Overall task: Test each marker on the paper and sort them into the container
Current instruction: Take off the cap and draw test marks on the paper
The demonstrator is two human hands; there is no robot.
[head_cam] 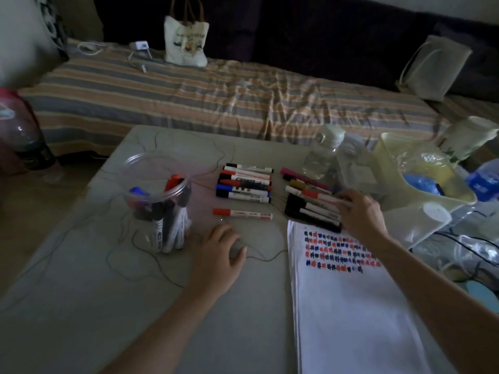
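A clear plastic container point(159, 184) stands at the left of the table with several markers upright in it. A group of markers point(244, 183) lies in the middle, and one red-capped marker point(241, 213) lies alone below it. A second pile of markers point(310, 209) lies at the top edge of the white paper point(348, 306), which bears rows of red, blue and black marks. My right hand point(360, 211) reaches into that pile and its fingers grip a red-capped marker point(320, 197). My left hand point(218, 255) rests relaxed on the table below the lone marker.
A clear water bottle point(324, 152) stands behind the right pile. A pale yellow basket point(421, 190) with bags and a blue item sits at the right, with cables beyond it. A striped bed with a tote bag point(186, 41) lies behind the table.
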